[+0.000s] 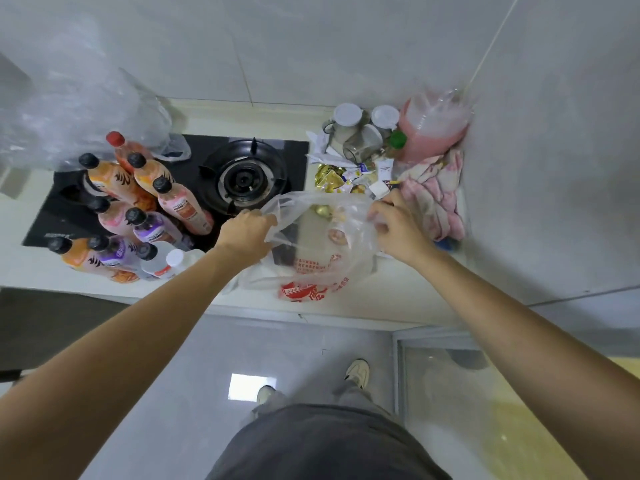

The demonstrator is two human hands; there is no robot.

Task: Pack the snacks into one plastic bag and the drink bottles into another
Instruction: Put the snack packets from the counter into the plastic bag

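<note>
The pale surface [346,306] carries a black stove [242,174]. Many drink bottles [138,209] stand on its left side. A clear plastic bag [311,258] with red print sits at the front edge. Both arms reach out straight. The left hand [247,232] has its grip pinched on the bag's left rim, and the right hand [398,225] pinches the right rim. Small snacks [349,178] lie just behind the bag

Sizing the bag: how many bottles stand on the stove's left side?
10: red-capped bottle at back, eight black-capped bottles clustered before it, white-capped bottle at front; more may be hidden.
</note>
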